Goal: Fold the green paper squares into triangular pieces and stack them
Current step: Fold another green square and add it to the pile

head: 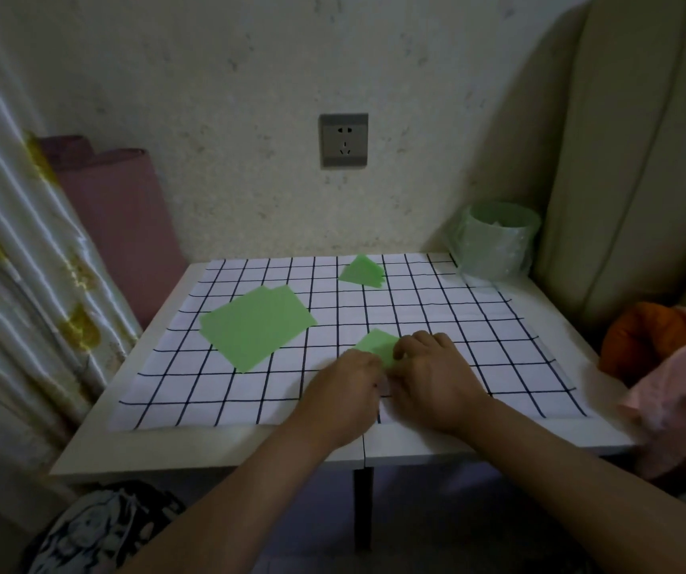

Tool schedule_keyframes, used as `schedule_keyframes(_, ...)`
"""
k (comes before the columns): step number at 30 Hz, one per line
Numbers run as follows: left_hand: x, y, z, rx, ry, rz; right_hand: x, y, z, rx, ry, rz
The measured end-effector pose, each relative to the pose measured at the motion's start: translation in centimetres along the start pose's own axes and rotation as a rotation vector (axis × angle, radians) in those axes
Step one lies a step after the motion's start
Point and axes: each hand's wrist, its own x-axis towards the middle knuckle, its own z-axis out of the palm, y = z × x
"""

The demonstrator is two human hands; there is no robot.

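Note:
A partly folded green paper piece (376, 343) lies on the checked cloth (208, 391) near the table's front middle. My left hand (347, 391) and my right hand (432, 374) sit close together over its near edge, fingers curled on the paper and hiding most of it. A loose pile of flat green paper squares (256, 325) rests to the left. A small stack of folded green triangles (362, 272) sits at the back of the cloth.
A green plastic-lined bin (496, 242) stands at the table's back right corner. A curtain hangs on the left, a cream sofa with orange and pink fabric on the right. The white table's front edge (250, 453) lies just below my wrists.

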Motion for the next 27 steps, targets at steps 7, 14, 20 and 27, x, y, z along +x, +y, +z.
schedule_keyframes(7,0.9,0.6,1.0,0.025,-0.007,-0.038,-0.7,1.0,0.3,0.044,0.012,0.026)
schedule_keyframes(14,0.8,0.7,0.7,0.102,-0.083,0.023,-0.8,1.3,-0.6,-0.036,-0.022,0.121)
schedule_keyframes(20,1.7,1.5,0.4,0.286,-0.164,0.081,-1.6,2.4,-2.1,-0.083,-0.186,0.244)
schedule_keyframes(27,2.5,2.2,0.6,0.429,-0.205,0.109,-2.4,3.3,-3.4,-0.086,-0.215,0.405)
